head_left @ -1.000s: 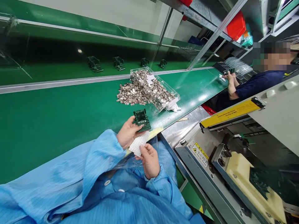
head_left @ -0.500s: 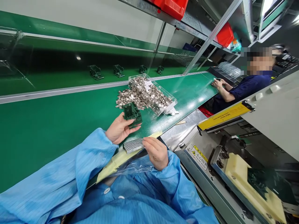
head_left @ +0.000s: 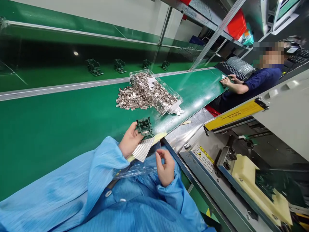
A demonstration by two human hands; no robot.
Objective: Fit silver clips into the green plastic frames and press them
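- Your left hand (head_left: 130, 140) was pinching a dark-green frame (head_left: 144, 125) between thumb and fingers, just above the near edge of the green tabletop (head_left: 72, 129).
- A pale ridged piece (head_left: 143, 149) sat directly below the frame, beside your left fingers; how it was held there could not be told.
- Your right hand (head_left: 166, 169) was half curled near the ridged piece but apart from it, thumb and forefinger close together; whether they pinched anything small could not be told.
- Ahead of the frame, a clear tray (head_left: 172, 108) held many small metal pieces, and a heap of metal pieces (head_left: 131, 99) lay against its left side.
- Beyond the rail (head_left: 62, 87) you had four green parts (head_left: 94, 67) in a row.
- To your right stood a machine (head_left: 190, 153) with a yellow bar (head_left: 238, 114).
- Farther along, a co-worker (head_left: 260, 80) in dark blue had both hands at the tabletop's far end.
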